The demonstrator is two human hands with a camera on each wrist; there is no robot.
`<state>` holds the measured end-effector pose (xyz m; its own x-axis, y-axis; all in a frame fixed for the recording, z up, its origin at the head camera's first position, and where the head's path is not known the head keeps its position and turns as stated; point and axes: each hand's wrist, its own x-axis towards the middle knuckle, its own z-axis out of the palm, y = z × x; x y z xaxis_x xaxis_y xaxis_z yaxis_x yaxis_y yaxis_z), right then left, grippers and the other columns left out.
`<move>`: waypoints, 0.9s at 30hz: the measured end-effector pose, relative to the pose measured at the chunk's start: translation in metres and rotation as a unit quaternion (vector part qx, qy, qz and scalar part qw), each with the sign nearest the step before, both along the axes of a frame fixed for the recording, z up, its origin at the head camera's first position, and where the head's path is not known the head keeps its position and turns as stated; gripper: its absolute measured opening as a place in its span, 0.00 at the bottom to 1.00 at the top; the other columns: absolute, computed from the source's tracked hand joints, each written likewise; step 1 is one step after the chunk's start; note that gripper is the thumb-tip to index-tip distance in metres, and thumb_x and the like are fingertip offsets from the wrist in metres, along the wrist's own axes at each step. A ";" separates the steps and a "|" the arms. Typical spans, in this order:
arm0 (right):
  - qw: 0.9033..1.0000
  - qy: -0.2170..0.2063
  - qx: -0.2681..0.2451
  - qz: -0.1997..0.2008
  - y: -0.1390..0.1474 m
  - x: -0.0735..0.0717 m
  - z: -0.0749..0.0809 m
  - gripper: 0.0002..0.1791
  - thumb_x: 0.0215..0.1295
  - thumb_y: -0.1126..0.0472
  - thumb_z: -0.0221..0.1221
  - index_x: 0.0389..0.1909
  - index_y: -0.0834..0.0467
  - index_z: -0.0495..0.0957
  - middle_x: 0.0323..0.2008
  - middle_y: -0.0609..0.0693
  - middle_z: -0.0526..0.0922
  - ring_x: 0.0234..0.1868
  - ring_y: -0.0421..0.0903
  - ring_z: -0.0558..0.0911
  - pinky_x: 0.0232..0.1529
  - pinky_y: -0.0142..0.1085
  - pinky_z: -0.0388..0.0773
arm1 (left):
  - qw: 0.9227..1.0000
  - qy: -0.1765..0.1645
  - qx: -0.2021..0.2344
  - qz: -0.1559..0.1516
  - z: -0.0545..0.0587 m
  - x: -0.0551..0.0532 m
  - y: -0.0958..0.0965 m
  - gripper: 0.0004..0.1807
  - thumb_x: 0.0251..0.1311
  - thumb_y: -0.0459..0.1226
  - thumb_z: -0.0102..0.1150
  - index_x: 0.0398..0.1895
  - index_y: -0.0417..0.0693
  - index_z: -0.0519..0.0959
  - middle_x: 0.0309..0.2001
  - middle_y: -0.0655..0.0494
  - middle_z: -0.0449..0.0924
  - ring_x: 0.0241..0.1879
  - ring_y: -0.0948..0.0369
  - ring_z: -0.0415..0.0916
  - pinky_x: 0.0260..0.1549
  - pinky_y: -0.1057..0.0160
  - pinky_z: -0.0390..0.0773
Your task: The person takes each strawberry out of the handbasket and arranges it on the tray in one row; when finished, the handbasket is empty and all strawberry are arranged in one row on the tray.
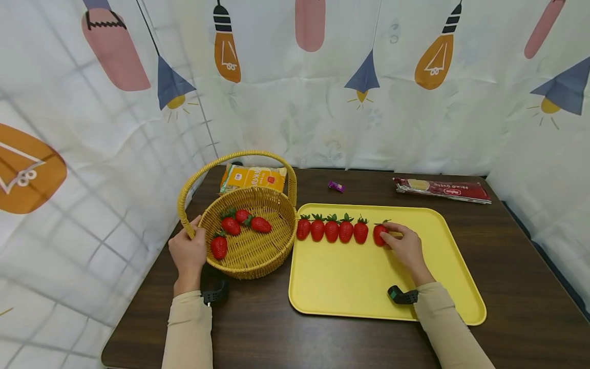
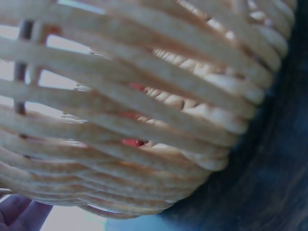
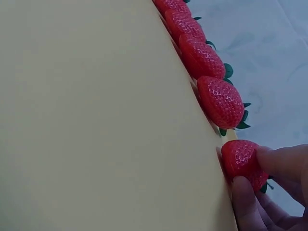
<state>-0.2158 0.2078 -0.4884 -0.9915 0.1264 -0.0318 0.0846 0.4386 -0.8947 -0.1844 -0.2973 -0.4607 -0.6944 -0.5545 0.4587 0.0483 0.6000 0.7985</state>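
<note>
My right hand (image 1: 407, 250) pinches a red strawberry (image 1: 379, 236) between thumb and fingers over the upper part of a yellow tray (image 1: 341, 287). In the right wrist view this strawberry (image 3: 238, 155) sits low at the tray's surface, its green leaves pointing to the tray's edge. To its left, several strawberries (image 1: 346, 231) stand in a row with leaves toward the back, a small gap before the held one. My left hand (image 1: 189, 255) grips the left rim of a yellow woven basket (image 1: 251, 256) near its handle base. Several more strawberries (image 1: 231, 225) lie inside the basket.
Behind the basket lies an orange and yellow snack packet (image 1: 258, 177). A small purple wrapped candy (image 1: 336, 186) and a long dark red packet (image 1: 443, 189) lie behind the tray. A printed white curtain (image 1: 295, 113) borders the dark wooden table (image 1: 253, 328) at the back and sides.
</note>
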 end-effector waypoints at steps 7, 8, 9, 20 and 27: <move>1.000 0.001 -0.017 0.007 -0.003 -0.002 0.001 0.22 0.66 0.59 0.61 0.59 0.63 0.77 0.56 0.64 0.78 0.41 0.40 0.83 0.35 0.27 0.80 | 1.000 0.010 0.001 0.001 0.000 0.000 0.000 0.17 0.61 0.33 0.51 0.19 0.35 0.83 0.46 0.54 0.86 0.14 0.65 0.57 0.14 0.67 0.53; 1.000 0.002 -0.018 0.009 -0.004 -0.003 0.001 0.22 0.66 0.59 0.61 0.59 0.63 0.77 0.56 0.64 0.78 0.41 0.39 0.83 0.35 0.27 0.80 | 1.000 0.011 0.001 0.002 0.000 -0.001 -0.001 0.17 0.61 0.33 0.51 0.17 0.35 0.82 0.46 0.54 0.86 0.14 0.65 0.58 0.14 0.68 0.53; 1.000 0.004 -0.016 0.011 -0.004 -0.003 0.000 0.22 0.66 0.59 0.61 0.59 0.63 0.77 0.56 0.64 0.78 0.41 0.39 0.83 0.35 0.27 0.80 | 1.000 0.011 0.001 0.003 0.000 -0.001 -0.001 0.17 0.60 0.33 0.51 0.17 0.35 0.82 0.46 0.54 0.86 0.14 0.65 0.57 0.14 0.68 0.53; 0.999 0.018 0.034 0.028 -0.009 -0.002 0.000 0.22 0.65 0.59 0.61 0.59 0.60 0.77 0.54 0.64 0.79 0.40 0.49 0.82 0.30 0.29 0.76 | 1.000 0.007 -0.002 0.005 -0.001 0.000 0.000 0.15 0.59 0.32 0.51 0.17 0.37 0.81 0.46 0.54 0.86 0.11 0.65 0.49 0.12 0.67 0.51; 1.000 0.015 0.005 0.019 -0.012 -0.001 -0.002 0.21 0.66 0.62 0.60 0.60 0.62 0.76 0.54 0.65 0.79 0.34 0.39 0.82 0.31 0.28 0.78 | 1.000 0.009 -0.009 0.002 -0.002 0.000 0.000 0.15 0.61 0.33 0.51 0.41 0.38 0.87 0.44 0.50 0.86 0.11 0.64 0.50 0.12 0.67 0.52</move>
<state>-0.2168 0.1961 -0.4900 -0.9961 0.0883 -0.0016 0.0413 0.4492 -0.8925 -0.1845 -0.2976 -0.4623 -0.6836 -0.5491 0.4809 0.0593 0.6149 0.7864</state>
